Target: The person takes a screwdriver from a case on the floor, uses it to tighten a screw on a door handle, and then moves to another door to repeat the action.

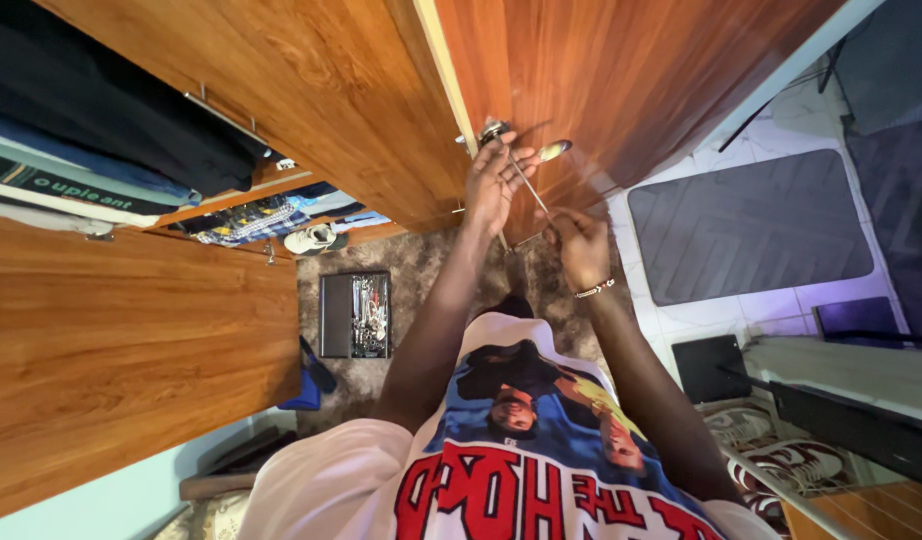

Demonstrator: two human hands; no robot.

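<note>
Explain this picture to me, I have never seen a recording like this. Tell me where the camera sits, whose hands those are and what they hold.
There is no machine here. One camera is worn on a person's head and looks down along their own arms, so the printed shirt fills the bottom edge. The left hand rests with spread fingers at a metal fitting on the edge of a wooden door. The right hand, with a bracelet on its wrist, grips a thin metal tool, probably a screwdriver, that points toward that fitting. On the brown carpet lies an open tool case.
</note>
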